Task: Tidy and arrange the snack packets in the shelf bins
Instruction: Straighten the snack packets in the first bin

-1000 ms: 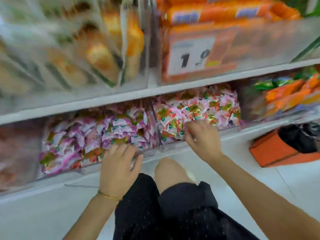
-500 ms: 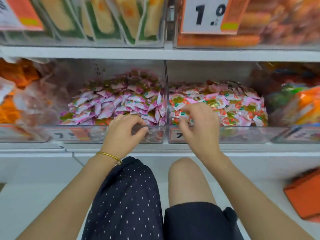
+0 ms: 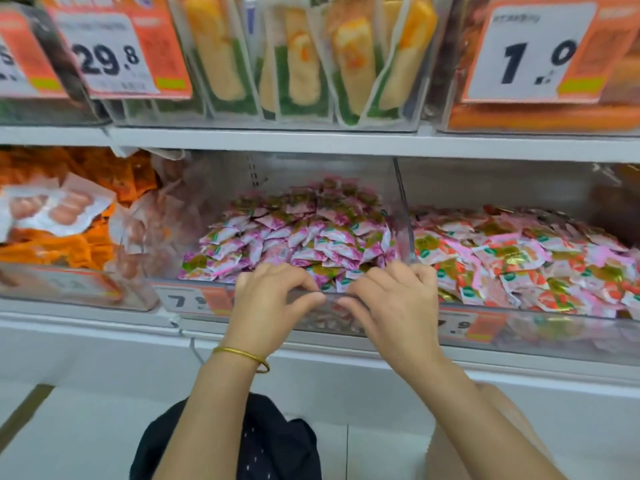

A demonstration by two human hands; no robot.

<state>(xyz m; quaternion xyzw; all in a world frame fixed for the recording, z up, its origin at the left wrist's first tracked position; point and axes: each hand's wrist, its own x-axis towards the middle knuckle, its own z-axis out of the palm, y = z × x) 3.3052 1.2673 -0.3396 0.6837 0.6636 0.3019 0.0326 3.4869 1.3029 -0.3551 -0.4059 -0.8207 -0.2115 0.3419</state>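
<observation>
Two hands work side by side at the near rim of the middle bin (image 3: 329, 320). The left hand (image 3: 273, 303) and right hand (image 3: 391, 303) are palm-down, fingers hooked over its clear front wall, thumbs clamping outside, tips nearly meeting. Pink snack packets (image 3: 298, 233) heap inside, just beyond the knuckles. Red-and-gold packets (image 3: 519, 265) fill the right bin (image 3: 554, 329).

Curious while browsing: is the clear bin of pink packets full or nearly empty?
Full: pink packets heap above the front rim of the clear bin, highest at the back.
</observation>
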